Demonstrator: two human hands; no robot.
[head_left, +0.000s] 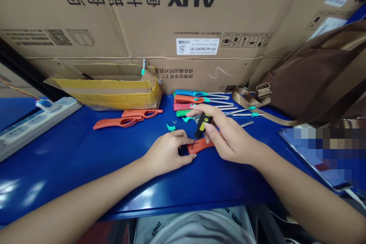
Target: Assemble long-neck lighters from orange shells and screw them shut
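Note:
My right hand point(225, 133) grips a short black-and-yellow screwdriver point(203, 125), tilted with its tip down on an orange lighter body point(200, 145). The fingers of my left hand point(171, 150) pinch the left end of that orange body against the blue table. My right hand hides part of its far end. Just beyond my left hand lie a small teal plastic piece point(171, 127) and a tiny screw-like bit. Behind my right hand is a row of long-nosed lighters with metal tubes, among them a blue lighter point(188, 93) and an orange lighter point(187, 99).
Two orange lighter handles point(117, 122) lie at left before a yellow-taped cardboard box point(114, 97). A power strip point(37, 122) sits at far left. On the right are a phone point(311, 160) with a cable and a brown bag point(317, 76). A large carton point(137, 23) stands behind.

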